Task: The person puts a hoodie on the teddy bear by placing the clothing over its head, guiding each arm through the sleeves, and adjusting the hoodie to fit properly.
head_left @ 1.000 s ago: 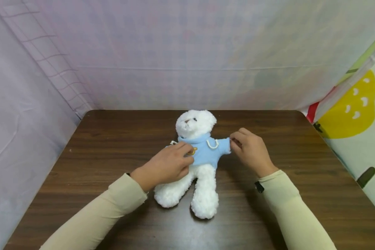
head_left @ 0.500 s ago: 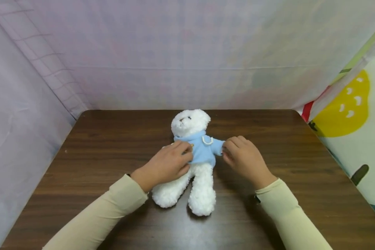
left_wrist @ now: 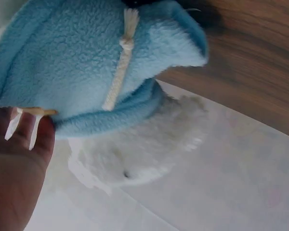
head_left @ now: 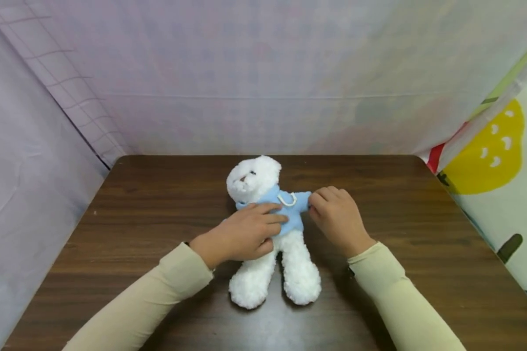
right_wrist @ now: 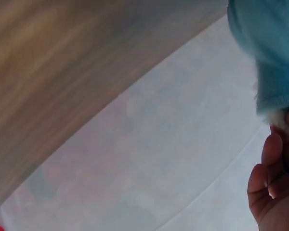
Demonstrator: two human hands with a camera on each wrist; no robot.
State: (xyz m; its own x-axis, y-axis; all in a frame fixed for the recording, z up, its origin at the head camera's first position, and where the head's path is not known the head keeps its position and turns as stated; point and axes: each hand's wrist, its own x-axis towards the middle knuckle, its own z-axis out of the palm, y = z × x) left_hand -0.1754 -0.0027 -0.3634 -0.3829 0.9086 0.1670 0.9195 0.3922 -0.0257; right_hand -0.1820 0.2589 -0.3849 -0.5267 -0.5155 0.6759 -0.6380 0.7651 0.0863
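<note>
A white plush teddy bear [head_left: 300,275] in a light blue hooded sweater [head_left: 295,222] lies on its back on the table, its head [head_left: 252,178] toward the back edge. Across its chest rests my left hand [head_left: 246,234], fingers extended over the fabric and hiding part of the sweater's front. In the left wrist view, those fingers [left_wrist: 45,137] touch the sweater [left_wrist: 82,62] beside a tan embroidered patch. My right hand [head_left: 339,217] pinches the end of the bear's arm at the sleeve [head_left: 303,201]. White fluff [right_wrist: 275,118] pokes from the cuff there.
The dark brown wooden table [head_left: 158,195] has rounded back corners. A pale cloth curtain [head_left: 263,87] hangs right behind it, and another hangs at the left. On the right is a cloth with a yellow print [head_left: 487,156].
The bear's head and upper body have shifted left, and its legs have swung right. My left hand's fingers have spread flatter across the chest. My right hand has moved left with the bear's arm.
</note>
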